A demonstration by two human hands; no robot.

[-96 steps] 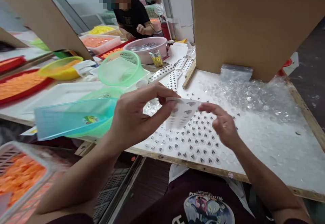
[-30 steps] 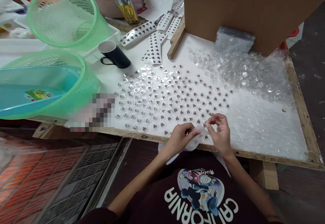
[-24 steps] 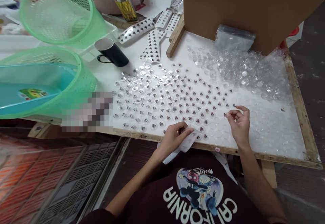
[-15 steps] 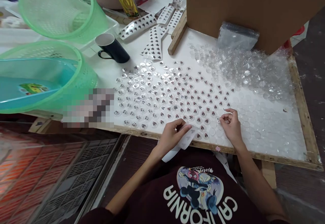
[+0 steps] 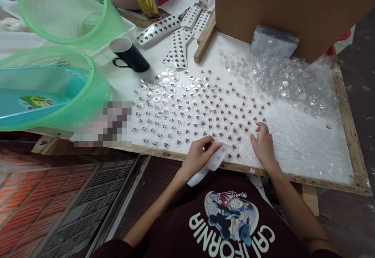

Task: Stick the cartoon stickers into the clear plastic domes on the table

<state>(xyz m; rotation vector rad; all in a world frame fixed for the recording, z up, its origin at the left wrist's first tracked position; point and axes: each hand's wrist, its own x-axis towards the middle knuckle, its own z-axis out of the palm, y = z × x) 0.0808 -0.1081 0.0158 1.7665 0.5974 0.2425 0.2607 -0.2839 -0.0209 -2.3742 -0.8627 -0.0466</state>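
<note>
Left hand pinched; right hand palm-down, fingers seemingly parted.

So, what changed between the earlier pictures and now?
The right hand has shifted left and parted its fingers; the small dark-printed sticker pinched there half a second ago no longer shows, probably let go. The left hand still grips the curled white paper sticker strip, and the black cylindrical mug stays put.
</note>
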